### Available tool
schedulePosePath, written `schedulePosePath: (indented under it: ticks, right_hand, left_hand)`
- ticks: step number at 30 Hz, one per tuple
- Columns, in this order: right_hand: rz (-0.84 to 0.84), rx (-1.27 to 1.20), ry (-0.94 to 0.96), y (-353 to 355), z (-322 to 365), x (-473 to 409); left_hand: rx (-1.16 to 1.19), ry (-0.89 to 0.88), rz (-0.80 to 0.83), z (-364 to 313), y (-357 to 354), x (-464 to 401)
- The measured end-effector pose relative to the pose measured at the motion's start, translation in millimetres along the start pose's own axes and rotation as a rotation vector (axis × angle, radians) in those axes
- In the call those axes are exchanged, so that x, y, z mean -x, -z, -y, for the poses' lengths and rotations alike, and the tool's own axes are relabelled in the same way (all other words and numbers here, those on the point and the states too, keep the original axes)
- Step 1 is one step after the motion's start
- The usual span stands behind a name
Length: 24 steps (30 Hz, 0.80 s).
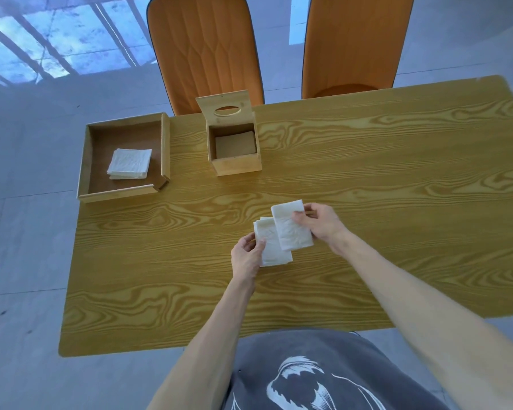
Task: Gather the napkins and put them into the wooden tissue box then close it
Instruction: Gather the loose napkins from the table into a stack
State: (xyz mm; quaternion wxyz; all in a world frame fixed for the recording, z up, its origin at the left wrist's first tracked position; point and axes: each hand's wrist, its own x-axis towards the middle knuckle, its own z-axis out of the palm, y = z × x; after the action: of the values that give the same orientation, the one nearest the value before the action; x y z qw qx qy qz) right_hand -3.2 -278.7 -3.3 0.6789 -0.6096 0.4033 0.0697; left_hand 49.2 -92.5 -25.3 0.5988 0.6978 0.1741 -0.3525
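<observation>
So you've got two napkin bunches in hand and one more stack waiting. Your left hand (pixel 247 255) is pinching a small stack of napkins (pixel 271 247) by its left edge, thumb on top and fingers curled under; looks like two or three sheets, can't count them exactly. Your right hand (pixel 320 221) is closed on a single folded napkin (pixel 290 226), gripping its right edge between thumb and fingers, and that napkin overlaps the top right part of the left-hand stack. Both bunches sit around the middle of the table (pixel 397 187), a bit toward your near edge; can't tell if they rest on the wood or hang just above it. Both forearms reach forward from your body, the right one coming in at a diagonal from the near right, the left one straighter.

The third stack of napkins (pixel 130 163) is lying in the one wooden tray (pixel 122 190) at the table's far left corner. The one wooden tissue box (pixel 234 161) stands near the far edge, just right of the tray, with its lid (pixel 224 106) flipped up and back, oval slot showing. Inside the box there's only the bare bottom panel.

Two orange chairs (pixel 202 48) are tucked in behind the far edge.
</observation>
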Motion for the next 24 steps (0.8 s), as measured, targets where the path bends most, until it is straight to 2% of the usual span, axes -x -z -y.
schedulePosePath:
  ticks: [3,9,14,18,24]
  right_hand:
    - [-0.006,-0.031,-0.058,-31,-14,1]
    - [-0.199,-0.009,-0.101,-55,-31,-5]
    - [-0.339,0.201,-0.058,-64,-28,0]
    - [-0.436,0.463,-0.04,-72,-30,5]
    - [-0.473,0.49,0.007,-80,-34,10]
  left_hand:
    - [0.011,0.009,0.003,-2,0,0]
    - [0.027,0.045,0.013,-6,2,0]
    - [0.059,0.055,0.051,-9,5,3]
    - [0.033,0.035,0.128,-14,7,5]
    - [-0.08,0.041,0.216,-16,16,3]
